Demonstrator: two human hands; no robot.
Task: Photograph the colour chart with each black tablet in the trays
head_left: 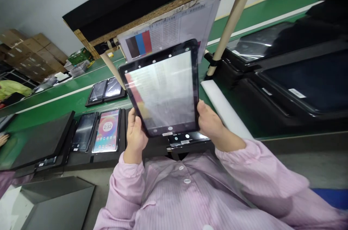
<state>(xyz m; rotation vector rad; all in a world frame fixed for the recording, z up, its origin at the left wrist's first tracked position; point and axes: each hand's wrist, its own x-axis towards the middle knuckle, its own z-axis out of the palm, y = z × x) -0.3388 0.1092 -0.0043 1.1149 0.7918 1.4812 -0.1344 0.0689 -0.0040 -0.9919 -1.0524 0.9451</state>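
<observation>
Between my two hands I hold up a black-framed tablet (165,92), its lit screen showing a pale camera-like view with icons along the edges. My left hand (136,130) grips its lower left side, thumb on the front. On the lower right edge my right hand (210,121) is closed around the frame. Below the held tablet, another tablet (190,137) lies on the bench, partly hidden. To the left, a lit tablet (107,130) shows a clock reading 2:32, beside a dark-screened tablet (85,132) in a black foam tray (123,132).
Behind stands a pipe-framed shelf (228,27) with a hanging printed sheet (168,27). Black trays of tablets (312,78) are stacked at right, beside a white foam strip (228,108). Two more tablets (106,88) lie farther back. Another person's hand (3,138) shows at far left.
</observation>
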